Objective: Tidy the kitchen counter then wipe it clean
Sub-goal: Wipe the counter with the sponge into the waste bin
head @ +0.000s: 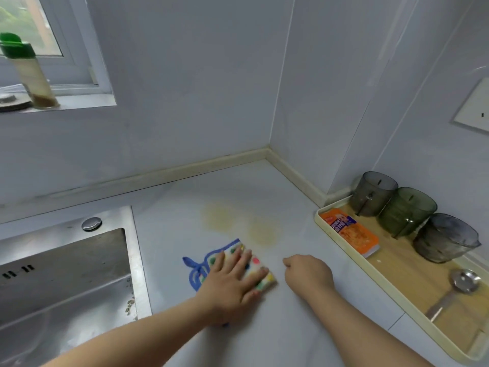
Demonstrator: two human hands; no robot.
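The left hand (pixel 232 276) lies flat on a folded dotted cloth (pixel 226 250) with blue trim. Its fingers are straight and spread, and the palm presses the cloth onto the tabletop (pixel 172 234). The left forearm reaches in from the lower left. The right hand (pixel 308 271) rests on the tabletop just to the right of the cloth, its fingers curled into a fist that holds nothing. A yellowish stain (pixel 238 221) lies just beyond the left fingertips. The steel sink (pixel 66 274) is to the left of the left hand.
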